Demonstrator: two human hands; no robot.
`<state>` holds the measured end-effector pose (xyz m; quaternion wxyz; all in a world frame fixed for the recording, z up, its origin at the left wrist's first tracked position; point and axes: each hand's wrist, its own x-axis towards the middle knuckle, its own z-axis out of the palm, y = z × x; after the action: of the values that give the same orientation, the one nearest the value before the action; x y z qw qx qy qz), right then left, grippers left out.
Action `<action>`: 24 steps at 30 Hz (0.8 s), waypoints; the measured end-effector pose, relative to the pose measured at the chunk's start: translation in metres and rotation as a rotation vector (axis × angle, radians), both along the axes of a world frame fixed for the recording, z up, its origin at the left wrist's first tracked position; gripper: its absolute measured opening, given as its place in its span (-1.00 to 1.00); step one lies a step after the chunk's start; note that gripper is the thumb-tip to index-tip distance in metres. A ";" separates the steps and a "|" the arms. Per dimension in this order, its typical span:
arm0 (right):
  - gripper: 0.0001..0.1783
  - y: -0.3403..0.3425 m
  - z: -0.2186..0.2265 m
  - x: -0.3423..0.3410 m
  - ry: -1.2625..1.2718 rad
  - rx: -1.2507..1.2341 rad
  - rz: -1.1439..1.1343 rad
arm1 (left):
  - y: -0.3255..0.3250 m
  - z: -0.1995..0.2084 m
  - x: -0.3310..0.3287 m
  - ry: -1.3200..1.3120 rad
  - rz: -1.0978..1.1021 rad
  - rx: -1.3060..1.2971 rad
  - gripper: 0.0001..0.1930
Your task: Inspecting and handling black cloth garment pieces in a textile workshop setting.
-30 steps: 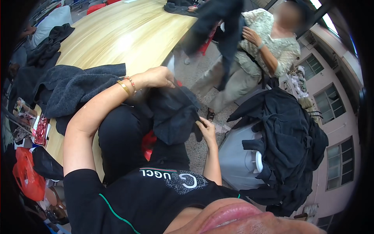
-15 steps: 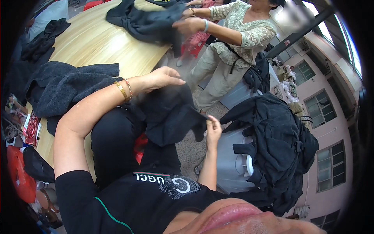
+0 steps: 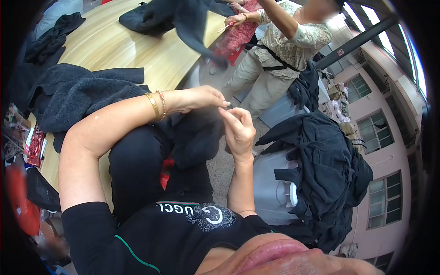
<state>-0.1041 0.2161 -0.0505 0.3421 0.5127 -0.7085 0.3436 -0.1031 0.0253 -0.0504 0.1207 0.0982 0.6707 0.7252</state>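
Observation:
A dark grey knit garment (image 3: 197,137) hangs over my lap, blurred in its lower folds. At its upper edge my left hand (image 3: 204,98), with bracelets on the wrist, pinches the cloth, thumb and fingers together. Close against it, my right hand (image 3: 240,130) also has thumb and forefinger pressed on the same edge, so the fingertips nearly meet. To the left, another dark grey knit garment (image 3: 87,98) lies in a heap on the table's edge, just beyond my left forearm.
The pale wooden table (image 3: 101,41) curves away ahead. Across it a co-worker in a cream lace top (image 3: 293,41) handles a dark garment (image 3: 188,27). At right, a large pile of dark garments (image 3: 321,160) covers a grey surface. A red bag (image 3: 27,215) sits at lower left.
My right hand has moved up and left to meet my left hand, and the garment, stretched between them before, now hangs bunched. The co-worker has raised one arm, swinging the garment.

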 end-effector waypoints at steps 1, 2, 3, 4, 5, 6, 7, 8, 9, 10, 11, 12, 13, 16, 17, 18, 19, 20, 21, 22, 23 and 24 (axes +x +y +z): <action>-0.63 0.002 0.000 -0.002 -0.004 0.005 -0.012 | -0.001 -0.002 -0.001 -0.004 -0.012 0.005 -0.85; -0.63 0.006 0.000 -0.005 -0.040 0.006 -0.021 | -0.001 -0.005 -0.003 -0.004 -0.018 0.009 -0.84; -0.62 0.010 0.000 -0.007 -0.076 0.006 -0.030 | 0.000 -0.007 -0.006 -0.005 -0.025 0.014 -0.84; -0.62 0.011 -0.001 -0.007 -0.079 0.008 -0.038 | -0.002 -0.007 -0.007 -0.011 -0.043 -0.034 -0.80; -0.66 0.011 -0.003 -0.006 -0.135 -0.009 -0.032 | -0.003 -0.008 -0.006 -0.013 -0.050 -0.031 -0.80; -0.69 0.011 -0.005 -0.005 -0.191 -0.026 -0.026 | -0.005 -0.010 -0.005 -0.027 -0.076 -0.037 -0.79; -0.72 0.009 -0.007 -0.005 -0.247 -0.043 -0.021 | -0.006 -0.010 -0.004 -0.041 -0.102 -0.042 -0.77; -0.79 0.007 -0.007 -0.006 -0.200 -0.031 -0.027 | -0.007 -0.008 -0.002 -0.032 -0.120 -0.065 -0.72; -0.79 0.007 -0.008 -0.006 -0.202 -0.029 -0.031 | -0.007 -0.009 -0.004 -0.034 -0.124 -0.062 -0.72; -0.79 0.005 -0.009 -0.005 -0.169 -0.014 -0.069 | -0.007 -0.012 -0.005 0.003 -0.118 -0.092 -0.70; -0.80 0.004 -0.011 -0.003 -0.135 0.000 -0.106 | -0.008 -0.015 -0.006 0.040 -0.110 -0.122 -0.68; -0.80 0.003 -0.012 -0.001 -0.141 0.003 -0.102 | -0.009 -0.017 -0.008 0.066 -0.109 -0.122 -0.66; -0.81 0.003 -0.012 0.000 -0.111 0.012 -0.136 | -0.010 -0.017 -0.008 0.060 -0.102 -0.118 -0.66; -0.80 0.003 -0.015 0.001 -0.091 0.024 -0.137 | -0.013 -0.017 -0.003 0.059 -0.121 -0.158 -0.63; -0.78 0.004 -0.017 0.001 -0.097 0.021 -0.112 | -0.013 -0.018 -0.002 0.055 -0.114 -0.156 -0.63; -0.78 0.006 -0.019 0.000 -0.100 0.023 -0.106 | -0.013 -0.019 -0.001 0.069 -0.116 -0.177 -0.62; -0.75 0.010 -0.022 -0.002 -0.236 -0.010 -0.064 | -0.011 -0.016 0.000 0.084 -0.123 -0.200 -0.62; -0.73 0.013 -0.023 -0.004 -0.373 -0.044 -0.022 | -0.010 -0.014 0.000 0.083 -0.123 -0.203 -0.62; -0.73 0.016 -0.021 -0.006 -0.375 -0.049 -0.023 | -0.008 -0.010 0.000 0.140 -0.116 -0.285 -0.63; -0.70 0.020 -0.021 -0.009 -0.407 -0.045 0.005 | -0.006 -0.007 0.000 0.199 -0.127 -0.372 -0.65; -0.68 0.022 -0.022 -0.012 -0.438 -0.043 0.032 | -0.006 -0.005 0.000 0.197 -0.148 -0.382 -0.65; -0.58 0.023 -0.028 -0.019 -0.505 -0.062 0.074 | -0.006 -0.003 0.001 0.292 -0.138 -0.387 -0.66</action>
<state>-0.1234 0.2391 -0.0784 0.1574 0.4254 -0.7414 0.4946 -0.1019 0.0189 -0.0532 0.0883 0.2225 0.7993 0.5513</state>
